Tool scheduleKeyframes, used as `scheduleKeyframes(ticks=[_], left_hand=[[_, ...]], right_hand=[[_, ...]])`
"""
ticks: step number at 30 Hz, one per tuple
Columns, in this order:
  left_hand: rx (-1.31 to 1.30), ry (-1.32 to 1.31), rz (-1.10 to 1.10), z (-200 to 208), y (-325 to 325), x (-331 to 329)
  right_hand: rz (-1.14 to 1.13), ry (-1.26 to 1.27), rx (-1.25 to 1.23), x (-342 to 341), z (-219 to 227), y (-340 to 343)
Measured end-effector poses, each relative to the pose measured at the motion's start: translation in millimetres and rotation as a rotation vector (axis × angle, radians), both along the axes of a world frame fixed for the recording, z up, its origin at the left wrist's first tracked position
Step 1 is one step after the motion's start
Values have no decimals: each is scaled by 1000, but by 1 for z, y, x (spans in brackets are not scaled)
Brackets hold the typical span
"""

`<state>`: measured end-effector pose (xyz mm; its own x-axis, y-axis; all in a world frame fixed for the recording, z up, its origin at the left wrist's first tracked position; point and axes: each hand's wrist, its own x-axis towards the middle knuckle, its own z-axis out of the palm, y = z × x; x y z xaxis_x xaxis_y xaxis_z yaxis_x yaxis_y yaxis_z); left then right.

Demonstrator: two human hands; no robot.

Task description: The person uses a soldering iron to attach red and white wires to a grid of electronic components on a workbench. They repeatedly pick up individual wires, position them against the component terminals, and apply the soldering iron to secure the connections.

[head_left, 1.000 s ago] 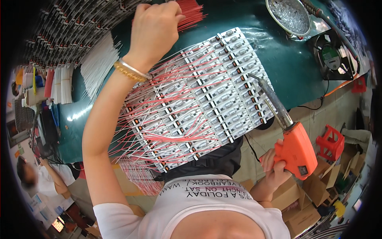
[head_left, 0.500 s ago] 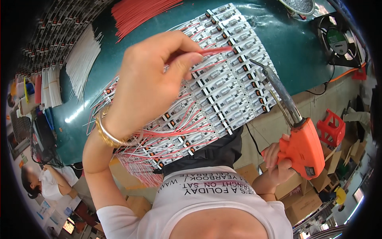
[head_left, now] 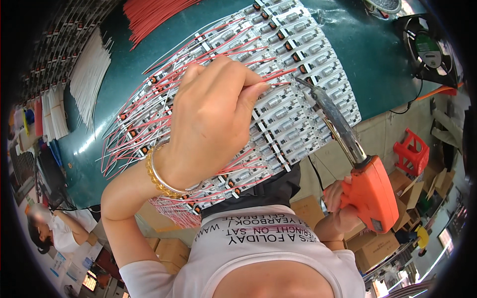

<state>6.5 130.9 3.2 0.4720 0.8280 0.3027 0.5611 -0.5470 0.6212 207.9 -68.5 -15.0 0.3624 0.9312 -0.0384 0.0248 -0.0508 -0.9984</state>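
Note:
My left hand (head_left: 213, 107) is closed in a pinch on thin red wires (head_left: 279, 75). Their free ends reach over a panel of small white circuit boards (head_left: 293, 102). In my right hand (head_left: 340, 206) is an orange soldering gun (head_left: 375, 196), held by its handle at the right of the panel. The dark tip of its iron (head_left: 304, 83) is close to the ends of the red wires; whether they touch I cannot tell. Many red and white wires (head_left: 149, 116) trail leftward off the boards, partly hidden behind my left hand and wrist.
Bundles of red wires (head_left: 154, 17) and white wires (head_left: 90, 79) lie on the green table (head_left: 124, 64). A black fan (head_left: 428, 49) and a round metal dish (head_left: 385, 6) stand at the far right. A red stool (head_left: 411, 151) and cardboard boxes (head_left: 377, 251) are on the floor. Another person (head_left: 69, 231) sits at left.
My left hand has moved down and slightly right, bringing the red wire ends lower. The soldering gun has shifted left, its tip now nearer those ends. The panel appears slightly shifted.

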Motion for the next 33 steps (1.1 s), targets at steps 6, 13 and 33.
scheduleKeyframes(ticks=[6,13,33], left_hand=[[47,-22,-17,-2,0,1],[96,-23,-33,-4,1,1],[-71,43,-91,18,-7,2]], right_hand=[[-24,43,-8,-6,4,7],[-33,-106,21,-1,-5,-1],[16,92,36,3,10,-4]])
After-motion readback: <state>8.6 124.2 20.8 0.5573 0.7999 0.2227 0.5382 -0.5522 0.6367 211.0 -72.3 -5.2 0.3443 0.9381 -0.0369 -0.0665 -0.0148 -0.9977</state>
